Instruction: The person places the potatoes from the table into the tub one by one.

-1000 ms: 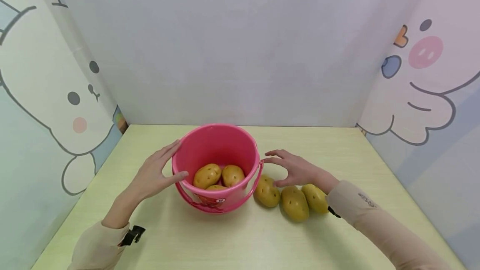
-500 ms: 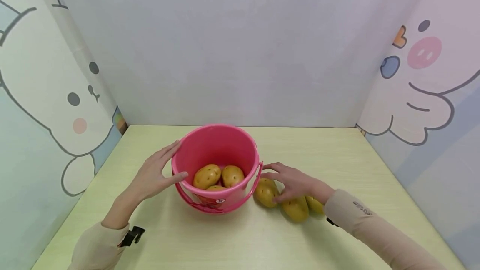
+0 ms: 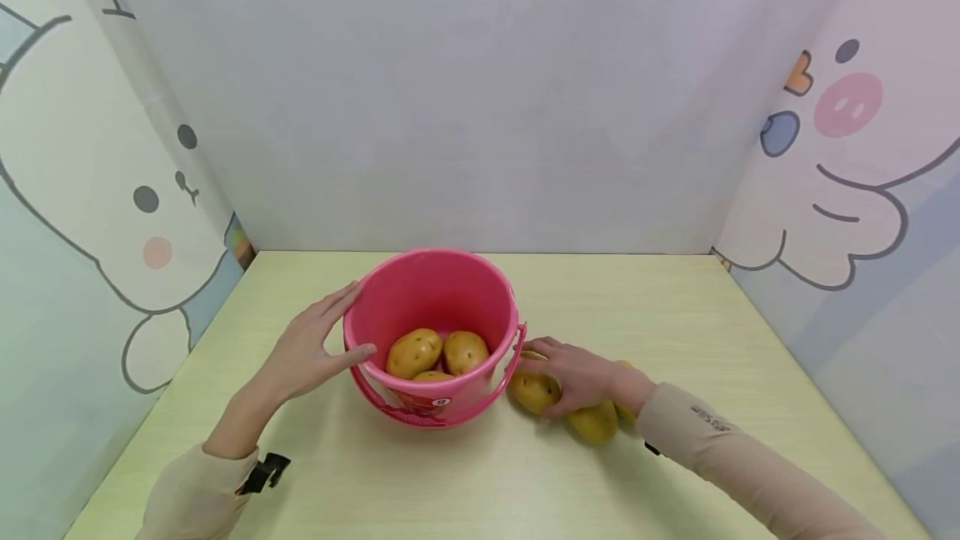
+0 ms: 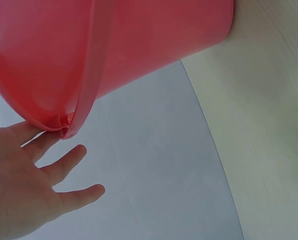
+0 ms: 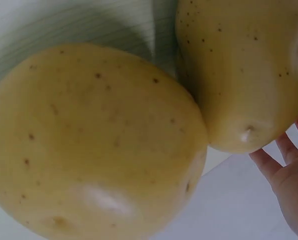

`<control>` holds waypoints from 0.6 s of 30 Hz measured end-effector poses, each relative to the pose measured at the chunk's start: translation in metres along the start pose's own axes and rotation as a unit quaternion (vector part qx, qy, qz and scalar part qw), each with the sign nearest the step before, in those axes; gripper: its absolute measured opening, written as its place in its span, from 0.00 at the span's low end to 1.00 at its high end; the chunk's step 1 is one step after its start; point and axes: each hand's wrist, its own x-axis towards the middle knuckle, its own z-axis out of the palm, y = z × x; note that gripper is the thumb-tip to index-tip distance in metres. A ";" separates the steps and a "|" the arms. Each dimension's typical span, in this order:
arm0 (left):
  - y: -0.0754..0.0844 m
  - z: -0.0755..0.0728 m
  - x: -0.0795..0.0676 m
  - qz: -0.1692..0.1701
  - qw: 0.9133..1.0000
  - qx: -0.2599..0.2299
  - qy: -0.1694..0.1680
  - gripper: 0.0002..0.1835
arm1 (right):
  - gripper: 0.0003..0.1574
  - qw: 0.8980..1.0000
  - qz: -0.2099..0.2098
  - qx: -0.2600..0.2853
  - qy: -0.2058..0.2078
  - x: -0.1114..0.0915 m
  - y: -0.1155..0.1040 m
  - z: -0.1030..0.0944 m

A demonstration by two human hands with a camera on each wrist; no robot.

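A pink bucket point(image 3: 431, 282) stands on the table with potatoes point(image 3: 415, 352) inside, three of them visible. Against the left side of its rim rests my left hand point(image 3: 303, 352), thumb over the edge, fingers straight; in the left wrist view the fingers of the left hand point(image 4: 24, 175) are spread, some touching the rim by the handle joint. To the right of the bucket, my right hand point(image 3: 581, 377) has its fingers and thumb around the nearest potato point(image 3: 534, 392). Under that hand and wrist lie two more potatoes point(image 3: 596, 423), partly covered; the right wrist view shows a large potato point(image 5: 99, 145) close up.
The bucket's pink handle point(image 3: 480, 407) hangs down along its front. A pale wooden table point(image 3: 450, 490) carries everything, with a plain wall point(image 3: 480, 107) behind. Cartoon-printed walls point(image 3: 847, 215) stand at both sides.
My right hand has come down and slightly left, its fingers now around the potato beside the bucket. The left hand and the bucket have stayed put.
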 end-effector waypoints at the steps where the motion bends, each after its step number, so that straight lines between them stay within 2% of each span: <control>1: 0.000 0.000 0.000 0.000 1.000 0.000 0.000 0.44 | 0.48 1.000 -0.002 -0.001 -0.001 0.000 -0.001 0.001; 18: -0.001 0.001 0.000 -0.001 1.000 -0.002 -0.001 0.44 | 0.49 0.998 0.040 0.019 -0.042 0.005 -0.003 0.004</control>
